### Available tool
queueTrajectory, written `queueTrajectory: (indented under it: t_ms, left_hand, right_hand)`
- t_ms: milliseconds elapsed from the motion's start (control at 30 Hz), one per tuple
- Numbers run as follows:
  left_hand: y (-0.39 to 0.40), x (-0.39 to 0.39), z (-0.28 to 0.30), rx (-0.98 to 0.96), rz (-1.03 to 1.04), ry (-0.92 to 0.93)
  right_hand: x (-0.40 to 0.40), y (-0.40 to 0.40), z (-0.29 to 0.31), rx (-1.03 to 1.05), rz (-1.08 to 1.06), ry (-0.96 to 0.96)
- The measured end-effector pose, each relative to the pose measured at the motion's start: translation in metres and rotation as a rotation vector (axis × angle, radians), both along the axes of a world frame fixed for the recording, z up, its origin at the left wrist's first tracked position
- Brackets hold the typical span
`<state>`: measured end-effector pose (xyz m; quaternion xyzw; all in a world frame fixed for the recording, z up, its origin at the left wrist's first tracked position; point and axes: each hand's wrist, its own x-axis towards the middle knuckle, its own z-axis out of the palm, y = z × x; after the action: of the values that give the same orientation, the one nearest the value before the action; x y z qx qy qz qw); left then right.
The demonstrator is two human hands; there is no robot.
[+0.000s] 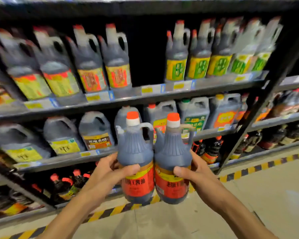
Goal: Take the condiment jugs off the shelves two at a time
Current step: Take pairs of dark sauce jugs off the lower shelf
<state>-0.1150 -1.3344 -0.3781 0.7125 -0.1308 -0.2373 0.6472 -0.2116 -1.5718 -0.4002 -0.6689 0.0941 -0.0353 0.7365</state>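
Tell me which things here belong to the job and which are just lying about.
Job: left hand gripping left jug; right hand gripping right jug; shelved jugs; shelves.
Lying about: small bottles; price tags; striped floor tape.

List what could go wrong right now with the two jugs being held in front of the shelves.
1. Each hand, left hand and right hand, grips a jug body at the label, not the handle; the left jug or right jug might slip.
2. The jugs touch side by side, so they could knock together.
3. They hang over the bare floor, unsupported from below; a drop could crack one.
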Motion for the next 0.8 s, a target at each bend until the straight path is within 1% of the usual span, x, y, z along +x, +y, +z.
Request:
queueTrajectory:
  t_ms: [167,267,367,467,567,667,800]
  left_hand:
    - [-0.006,-0.022,0.186,-0.033,0.0,-0.096]
    - [-0.015,-0.031,0.27,-0.054,0.005,-0.128]
    - [-0.025,-0.038,0.333,-0.066,0.024,-0.15]
    - [-0.037,-0.052,0.378,-0.072,0.03,-0.181]
    - [-0.049,-0.062,0.409,-0.069,0.047,-0.224]
    - [-0.059,-0.067,0.423,-0.03,0.047,-0.235]
    - [-0.071,-0.067,0.425,-0.016,0.065,-0.202]
  right_hand:
    - [-0.022,-0.008,0.186,-0.021,0.003,-0.039]
    - [-0.035,-0.016,0.274,-0.029,0.035,-0.086]
    - [-0.043,-0.024,0.337,-0.031,0.025,-0.113]
    - [-0.049,-0.031,0.38,-0.032,-0.007,-0.153]
    - [-0.052,-0.043,0.404,-0.026,-0.023,-0.179]
    - [-0.054,-0.053,0.417,-0.017,0.006,-0.19]
    - [-0.052,-0.066,0.419,-0.034,0.021,-0.184]
